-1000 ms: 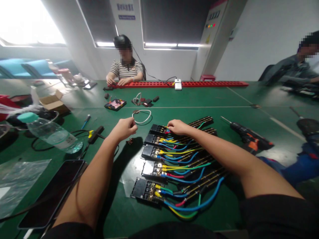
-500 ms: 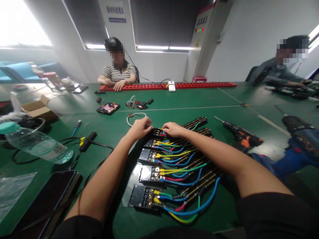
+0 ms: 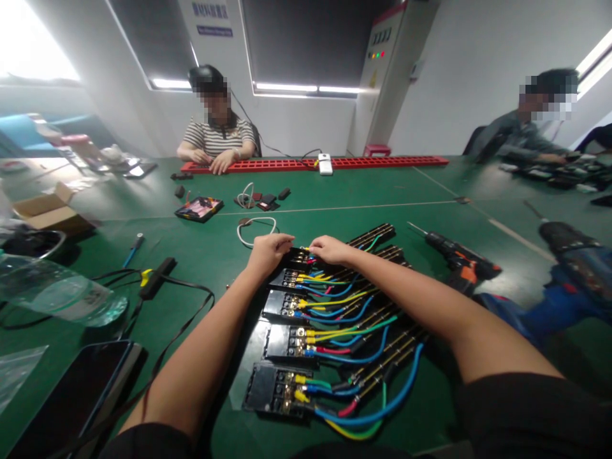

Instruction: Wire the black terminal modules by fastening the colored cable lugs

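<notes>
My left hand is at the far end of a row of black terminal blocks, its thumb and fingers pinched together at the left side of the farthest block. What sits between those fingertips is too small to make out. On the other side of that block my right hand is closed on a wire with a yellow end. Nearer to me stand several more blocks, such as the closest one, with yellow, green, blue and red wires on brass screws. The wires run right to long black bars with brass strips.
An orange-and-black power drill and a blue drill lie at right. At left are a bottle, a phone and a black cable. Across the green table a person handles a red slotted rail; another person works far right.
The left fingertips have shifted slightly and stretched out straighter beside the farthest block. My right hand stays at the wire. The view has turned a little to the right.
</notes>
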`<state>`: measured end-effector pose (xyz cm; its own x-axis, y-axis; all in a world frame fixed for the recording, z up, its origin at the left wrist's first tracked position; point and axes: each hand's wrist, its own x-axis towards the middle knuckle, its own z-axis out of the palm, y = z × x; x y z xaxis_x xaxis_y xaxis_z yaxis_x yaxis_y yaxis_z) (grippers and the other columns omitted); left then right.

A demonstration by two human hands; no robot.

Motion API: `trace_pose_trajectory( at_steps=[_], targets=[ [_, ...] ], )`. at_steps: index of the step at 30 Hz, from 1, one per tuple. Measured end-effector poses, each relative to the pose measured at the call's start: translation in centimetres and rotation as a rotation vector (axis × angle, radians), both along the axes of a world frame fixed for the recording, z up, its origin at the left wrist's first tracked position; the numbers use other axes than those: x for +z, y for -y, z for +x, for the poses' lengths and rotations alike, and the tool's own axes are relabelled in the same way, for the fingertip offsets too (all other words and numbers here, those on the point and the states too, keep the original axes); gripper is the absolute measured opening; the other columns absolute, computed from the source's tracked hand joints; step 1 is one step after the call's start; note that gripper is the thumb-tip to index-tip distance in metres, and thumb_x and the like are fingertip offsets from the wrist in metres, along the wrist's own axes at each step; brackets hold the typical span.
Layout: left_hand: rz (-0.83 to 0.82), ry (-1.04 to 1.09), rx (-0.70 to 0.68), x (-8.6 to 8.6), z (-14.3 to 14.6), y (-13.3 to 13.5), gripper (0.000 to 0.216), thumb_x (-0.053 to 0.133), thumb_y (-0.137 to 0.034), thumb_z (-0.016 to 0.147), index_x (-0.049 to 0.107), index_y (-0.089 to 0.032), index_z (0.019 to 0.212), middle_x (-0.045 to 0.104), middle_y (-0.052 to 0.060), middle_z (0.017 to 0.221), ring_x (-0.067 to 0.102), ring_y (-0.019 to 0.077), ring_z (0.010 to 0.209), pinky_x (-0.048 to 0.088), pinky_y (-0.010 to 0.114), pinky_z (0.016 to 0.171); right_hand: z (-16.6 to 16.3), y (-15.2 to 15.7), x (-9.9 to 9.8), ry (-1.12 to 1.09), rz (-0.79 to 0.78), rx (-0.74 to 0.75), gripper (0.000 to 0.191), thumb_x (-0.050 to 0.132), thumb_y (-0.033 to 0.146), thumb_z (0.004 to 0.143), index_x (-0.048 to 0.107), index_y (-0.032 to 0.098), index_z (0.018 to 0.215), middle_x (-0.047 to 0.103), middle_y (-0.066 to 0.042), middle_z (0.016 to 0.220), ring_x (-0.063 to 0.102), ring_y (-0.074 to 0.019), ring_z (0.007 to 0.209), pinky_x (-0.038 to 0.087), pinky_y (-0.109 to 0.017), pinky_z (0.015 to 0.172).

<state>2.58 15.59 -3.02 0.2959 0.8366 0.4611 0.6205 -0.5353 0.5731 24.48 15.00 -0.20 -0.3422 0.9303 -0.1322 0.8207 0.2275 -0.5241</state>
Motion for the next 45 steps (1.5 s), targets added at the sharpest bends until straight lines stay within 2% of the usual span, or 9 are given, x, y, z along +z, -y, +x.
trace_pose_trajectory(
  at_steps=[5,11,14,19,22,28,35,39,45],
  targets=[
    [-0.043,0.088,0.158,0.1,0.6,0.0,0.022,0.074,-0.017,0.081,0.081,-0.02,0.102,0.081,0.006,0.095,0.074,0.0201,0.082,0.058,0.031,0.085,0.0,0.0,-0.8,-0.148,-0.032,-0.038,0.026,0.054,0.027,0.097,0.072,0.011,0.105,0.07,-0.003,0.076,0.057,-0.0124,0.063,0.043,-0.023,0.064],
    [-0.081,0.114,0.238,0.5,1.0,0.3,0.02,0.074,-0.017,0.081,0.081,-0.019,0.099,0.08,0.007,0.096,0.075,0.0219,0.085,0.059,0.035,0.088,0.2,0.0,-1.2,-0.288,-0.078,-0.071,0.018,0.059,0.027,0.092,0.068,0.012,0.097,0.06,0.002,0.062,0.048,-0.0107,0.054,0.041,-0.024,0.058],
    [-0.124,0.139,0.206,0.6,0.9,0.3,0.019,0.074,-0.019,0.081,0.081,-0.019,0.099,0.08,0.007,0.096,0.075,0.0217,0.086,0.058,0.034,0.087,0.3,0.0,-1.2,-0.381,-0.137,-0.097,0.011,0.063,0.022,0.088,0.066,0.014,0.095,0.058,0.004,0.06,0.046,-0.0098,0.052,0.04,-0.023,0.055],
    [-0.186,0.229,0.113,0.7,0.8,0.5,0.023,0.067,-0.033,0.087,0.079,-0.018,0.1,0.075,0.002,0.07,0.069,0.0164,0.062,0.055,0.028,0.07,0.4,0.2,-1.0,-0.42,-0.153,-0.097,0.009,0.066,0.016,0.085,0.064,0.015,0.094,0.058,0.004,0.063,0.047,-0.0099,0.053,0.04,-0.023,0.055],
    [-0.196,0.261,0.065,0.7,0.6,0.4,0.025,0.066,-0.034,0.085,0.078,-0.017,0.1,0.073,0.0,0.067,0.065,0.0147,0.058,0.051,0.026,0.064,0.5,0.3,-0.9,-0.435,-0.152,-0.088,0.007,0.064,0.014,0.086,0.063,0.015,0.093,0.059,0.004,0.065,0.048,-0.0097,0.055,0.038,-0.022,0.054],
    [-0.188,0.157,0.078,0.6,0.4,0.2,0.03,0.072,-0.033,0.08,0.08,-0.018,0.105,0.077,0.004,0.079,0.068,0.0179,0.07,0.051,0.029,0.069,0.5,0.2,-1.0,-0.45,-0.156,-0.06,0.006,0.061,0.012,0.088,0.063,0.015,0.093,0.062,0.003,0.069,0.05,-0.0091,0.055,0.04,-0.021,0.054],
    [-0.176,0.116,0.136,0.7,0.7,0.6,0.029,0.06,-0.034,0.09,0.08,-0.016,0.103,0.077,0.005,0.077,0.07,0.0195,0.071,0.053,0.03,0.074,0.5,-0.1,-1.3,-0.4,-0.095,-0.046,0.009,0.061,0.01,0.087,0.067,0.014,0.092,0.071,-0.003,0.081,0.059,-0.012,0.067,0.047,-0.023,0.065],
    [-0.182,0.123,0.097,0.7,0.6,0.6,0.026,0.065,-0.031,0.087,0.078,-0.018,0.104,0.077,0.004,0.079,0.071,0.0189,0.072,0.053,0.03,0.074,0.7,-0.1,-1.3,-0.341,-0.065,-0.042,0.011,0.063,0.01,0.085,0.069,0.014,0.093,0.073,-0.004,0.084,0.062,-0.0142,0.072,0.048,-0.025,0.067],
    [-0.11,0.113,0.029,0.5,0.7,0.6,0.017,0.069,-0.033,0.084,0.076,-0.019,0.091,0.075,0.002,0.08,0.065,0.0163,0.071,0.049,0.028,0.072,0.7,0.1,-1.2,-0.286,-0.005,-0.058,0.004,0.067,0.013,0.084,0.069,0.015,0.086,0.073,-0.005,0.085,0.062,-0.0154,0.077,0.046,-0.025,0.07]
  ],
)
